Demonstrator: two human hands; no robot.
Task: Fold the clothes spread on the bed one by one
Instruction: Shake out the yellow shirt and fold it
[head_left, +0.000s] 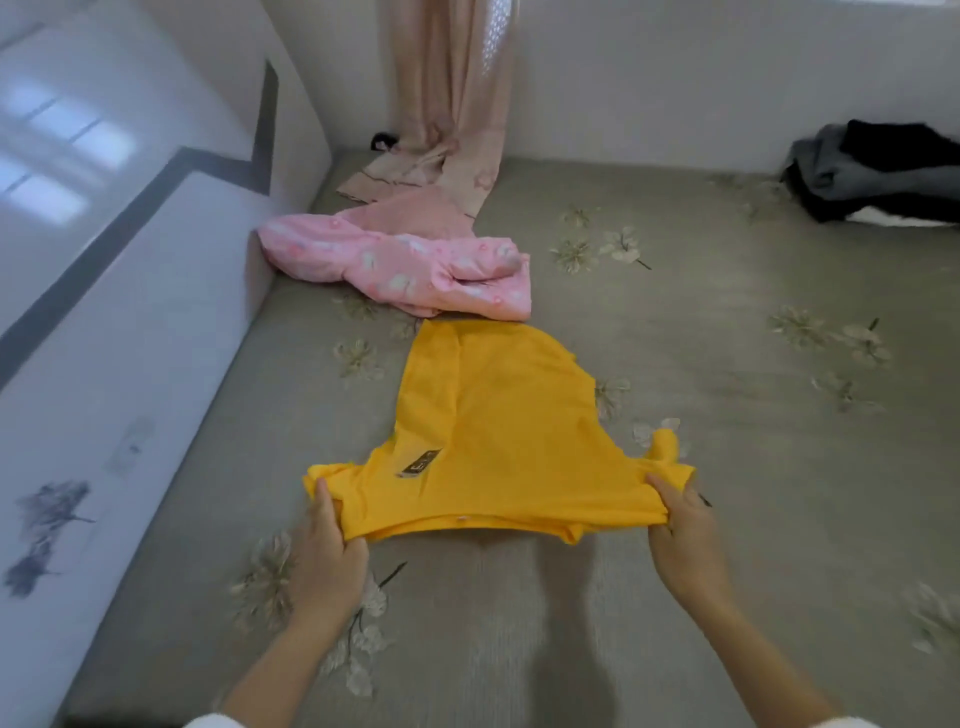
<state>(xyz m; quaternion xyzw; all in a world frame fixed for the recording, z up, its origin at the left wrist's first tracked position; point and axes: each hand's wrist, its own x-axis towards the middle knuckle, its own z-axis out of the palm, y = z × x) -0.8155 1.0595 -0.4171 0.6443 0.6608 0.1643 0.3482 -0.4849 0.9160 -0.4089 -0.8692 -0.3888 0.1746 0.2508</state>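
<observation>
A yellow garment (498, 426) lies on the bed (727, 467), its far end flat on the cover and its near edge lifted. My left hand (327, 551) grips the near left corner of the yellow garment. My right hand (685, 535) grips the near right corner, thumb on top of the cloth. A small dark label shows on the yellow cloth near its left side. Beyond it lies a crumpled pink patterned garment (400, 265).
A heap of dark and grey clothes (878, 171) sits at the bed's far right by the wall. A beige curtain (452, 104) hangs down onto the far end of the bed. A glossy white panel (130, 312) runs along the bed's left side.
</observation>
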